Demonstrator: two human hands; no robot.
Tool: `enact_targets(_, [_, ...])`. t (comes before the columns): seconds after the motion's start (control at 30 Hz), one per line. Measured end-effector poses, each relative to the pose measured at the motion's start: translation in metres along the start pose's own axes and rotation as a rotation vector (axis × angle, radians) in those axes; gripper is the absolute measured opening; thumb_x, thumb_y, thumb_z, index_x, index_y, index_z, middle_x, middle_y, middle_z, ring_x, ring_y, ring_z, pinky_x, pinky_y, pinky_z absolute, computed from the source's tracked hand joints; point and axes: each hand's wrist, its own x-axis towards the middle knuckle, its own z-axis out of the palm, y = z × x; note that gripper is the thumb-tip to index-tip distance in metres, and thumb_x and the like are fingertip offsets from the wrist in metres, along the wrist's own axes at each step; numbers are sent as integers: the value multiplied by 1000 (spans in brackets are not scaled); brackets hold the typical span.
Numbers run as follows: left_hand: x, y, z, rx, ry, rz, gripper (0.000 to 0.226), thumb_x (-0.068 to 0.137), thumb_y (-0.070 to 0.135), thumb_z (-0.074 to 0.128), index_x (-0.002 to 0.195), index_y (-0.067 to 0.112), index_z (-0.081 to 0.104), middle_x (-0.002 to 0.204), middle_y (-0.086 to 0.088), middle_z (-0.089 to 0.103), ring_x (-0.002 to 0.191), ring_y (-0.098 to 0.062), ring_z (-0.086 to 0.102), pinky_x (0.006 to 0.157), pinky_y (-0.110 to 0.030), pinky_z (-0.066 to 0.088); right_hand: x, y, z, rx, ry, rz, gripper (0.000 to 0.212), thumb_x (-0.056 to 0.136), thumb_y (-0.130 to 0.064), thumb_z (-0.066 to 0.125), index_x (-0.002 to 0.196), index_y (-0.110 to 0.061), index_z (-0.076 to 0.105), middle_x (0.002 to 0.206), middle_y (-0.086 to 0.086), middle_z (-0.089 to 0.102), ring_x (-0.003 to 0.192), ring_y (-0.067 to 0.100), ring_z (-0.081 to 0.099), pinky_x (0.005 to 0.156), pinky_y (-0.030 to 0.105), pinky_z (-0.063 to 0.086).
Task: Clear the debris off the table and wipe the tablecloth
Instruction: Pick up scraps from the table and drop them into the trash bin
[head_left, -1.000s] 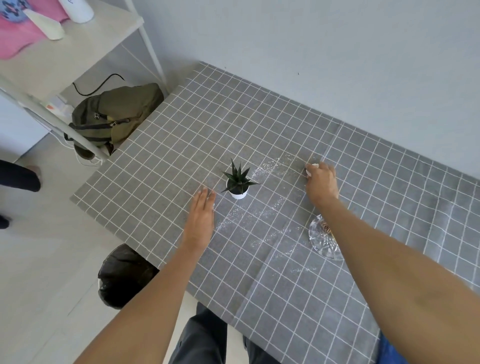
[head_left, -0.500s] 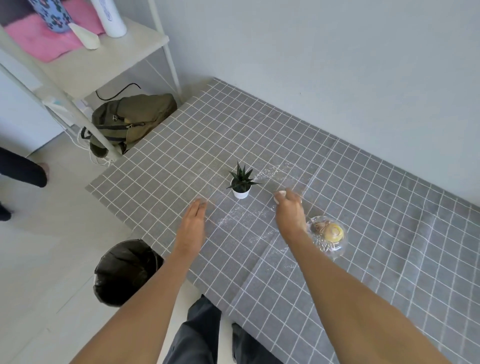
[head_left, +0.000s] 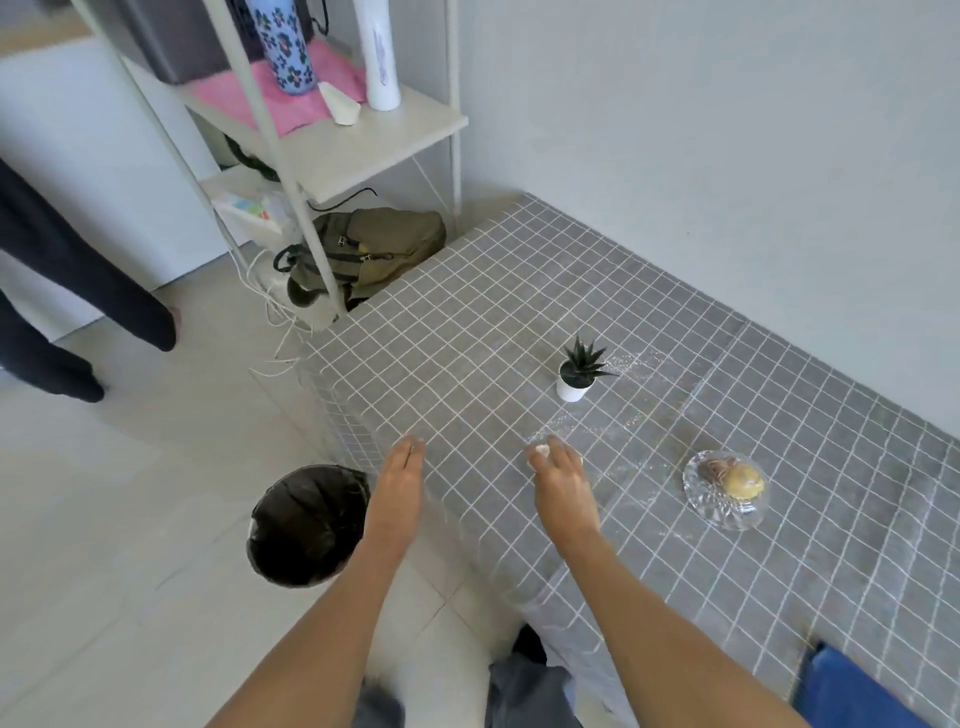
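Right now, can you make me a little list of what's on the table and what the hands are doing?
tablecloth: grey, white grid
white grains: scattered near the plant
plant: small, in a white pot, upright
glass dish: holds a yellowish thing
right hand: pinches a small white wad
left hand: flat, fingers straight, at the table edge
bin: black, on the floor below that edge

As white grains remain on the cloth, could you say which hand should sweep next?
Right, probably: the right hand holds a white wad beside the grains; the left hand lies flat at the table edge.
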Motion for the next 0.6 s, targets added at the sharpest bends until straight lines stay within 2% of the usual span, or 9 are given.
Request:
enact_targets(0.1, [-9, -36, -21, 24, -16, 3, 55, 99, 0, 40, 150, 8, 21, 158, -9, 18, 146, -21, 17, 118, -28, 17, 6, -42, 12, -23, 0, -12, 51, 80, 20, 51, 123, -7, 57, 137, 22, 46, 128, 41, 40, 87, 48, 52])
enact_targets(0.2, [-12, -75, -49, 51, -76, 24, 46, 103, 19, 31, 148, 9, 29, 157, -7, 22, 145, -20, 19, 118, -29, 17, 11, -91, 27, -20, 5, -40, 54, 78, 22, 49, 124, -6, 57, 134, 21, 47, 125, 40, 42, 83, 46, 52])
enact_targets(0.3, [-13, -126, -75, 91, 30, 16, 53, 100, 5, 36, 151, 10, 19, 159, -7, 15, 146, -19, 15, 118, -24, 11, 19, -147, 45, -6, 5, -69, 56, 79, 22, 47, 126, -8, 56, 132, 19, 48, 123, 38, 41, 80, 45, 51])
enact_targets(0.37, [-14, -159, -91, 69, 56, -21, 54, 100, 1, 35, 151, 12, 20, 159, -7, 14, 146, -20, 14, 118, -26, 13, 24, -185, 59, -8, -21, -102, 58, 81, 20, 46, 131, -9, 52, 135, 19, 45, 126, 38, 38, 83, 45, 50])
enact_targets(0.5, [-22, -217, -119, 149, 42, -94, 57, 97, 2, 38, 150, 14, 23, 159, -6, 14, 146, -23, 15, 117, -32, 19, 31, -252, 90, -28, -97, -172, 57, 88, 12, 44, 139, -14, 43, 143, 16, 36, 134, 34, 28, 92, 44, 45])
enact_targets(0.6, [-30, -256, -130, 167, 3, -121, 56, 98, 4, 41, 150, 11, 22, 159, -9, 14, 146, -25, 16, 117, -30, 17, 36, -289, 118, -21, -148, -225, 53, 92, 7, 41, 141, -15, 40, 147, 14, 33, 136, 31, 25, 100, 40, 40])
